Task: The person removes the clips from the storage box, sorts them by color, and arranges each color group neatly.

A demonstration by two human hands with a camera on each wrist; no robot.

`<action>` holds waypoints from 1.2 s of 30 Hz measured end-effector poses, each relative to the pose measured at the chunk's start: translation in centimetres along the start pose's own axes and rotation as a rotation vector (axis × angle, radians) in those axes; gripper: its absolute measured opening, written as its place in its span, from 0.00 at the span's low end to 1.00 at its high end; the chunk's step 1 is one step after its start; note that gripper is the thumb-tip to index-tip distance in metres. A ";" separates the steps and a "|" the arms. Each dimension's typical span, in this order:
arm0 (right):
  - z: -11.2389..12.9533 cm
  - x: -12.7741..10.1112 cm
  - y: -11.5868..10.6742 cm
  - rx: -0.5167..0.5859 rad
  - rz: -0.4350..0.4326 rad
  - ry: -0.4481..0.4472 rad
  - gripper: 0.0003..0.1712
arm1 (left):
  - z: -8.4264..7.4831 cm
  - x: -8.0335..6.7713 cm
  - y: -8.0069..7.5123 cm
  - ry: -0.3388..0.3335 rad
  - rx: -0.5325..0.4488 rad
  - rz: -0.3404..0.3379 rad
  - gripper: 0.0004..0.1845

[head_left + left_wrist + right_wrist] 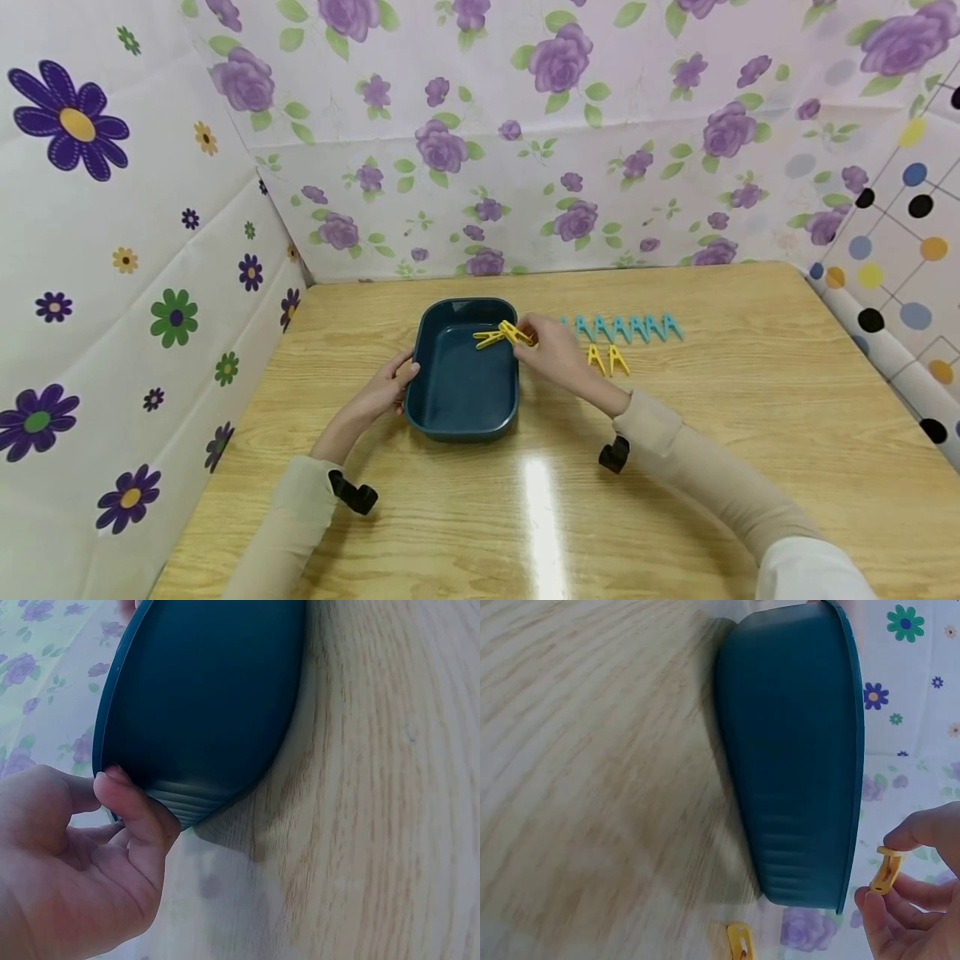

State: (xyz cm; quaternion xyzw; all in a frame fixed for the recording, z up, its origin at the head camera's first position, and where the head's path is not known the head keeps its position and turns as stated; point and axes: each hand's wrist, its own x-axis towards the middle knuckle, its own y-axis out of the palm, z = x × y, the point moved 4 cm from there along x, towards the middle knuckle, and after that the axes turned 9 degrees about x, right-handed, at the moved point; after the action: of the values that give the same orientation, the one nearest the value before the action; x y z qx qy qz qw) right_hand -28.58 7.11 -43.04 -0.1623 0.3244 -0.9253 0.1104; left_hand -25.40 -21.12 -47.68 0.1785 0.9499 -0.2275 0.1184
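Note:
A dark teal plastic basin (462,417) stands on the wooden table. My left hand (386,385) grips its left rim, thumb over the edge and fingers outside, also plain in the left wrist view. Over the basin's right rim, my right hand (553,350) pinches a yellow clothespin (887,871) between thumb and fingertips. Another yellow clothespin (487,338) shows inside the basin, near its far right corner. To the right of that hand, two yellow clothespins (617,361) lie on the table below a row of several light blue clothespins (636,327), the leftmost partly hidden by the hand.
The wooden table (750,400) meets a flower-printed cloth (517,167) at its far edge. Patterned sheets also hang at the left and right sides. A black wrist camera (615,455) sits on the right sleeve, and a similar one (358,495) on the left.

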 end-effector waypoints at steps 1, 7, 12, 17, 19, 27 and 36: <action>-0.1 -0.1 -0.1 0.003 -0.007 -0.002 0.12 | 0.0 0.0 0.0 0.000 0.000 -0.002 0.31; -0.8 -0.7 -0.8 0.025 -0.031 -0.001 0.12 | -0.1 -0.1 0.0 -0.004 0.004 -0.006 0.31; -1.6 -1.0 -1.2 0.014 -0.029 0.014 0.10 | 0.0 -0.1 0.1 -0.003 0.003 -0.004 0.31; -2.7 -1.4 -2.0 0.006 -0.031 0.015 0.10 | 0.1 0.0 0.0 -0.005 -0.001 -0.003 0.31; -3.2 -1.6 -2.5 0.003 -0.023 0.025 0.10 | 0.2 0.0 0.0 -0.010 -0.001 -0.005 0.31; -5.2 -2.2 -4.4 -0.018 -0.008 0.068 0.11 | 0.0 0.0 0.0 -0.007 0.009 -0.011 0.31; -8.0 -2.9 -6.4 -0.007 0.008 0.166 0.12 | 0.0 0.0 0.0 -0.010 0.000 -0.013 0.30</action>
State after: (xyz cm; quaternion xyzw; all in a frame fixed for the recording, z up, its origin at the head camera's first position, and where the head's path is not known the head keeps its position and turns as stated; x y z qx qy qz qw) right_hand -29.56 17.41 -45.55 -0.0843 0.3363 -0.9340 0.0861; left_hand -25.40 -21.13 -47.62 0.1711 0.9505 -0.2291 0.1214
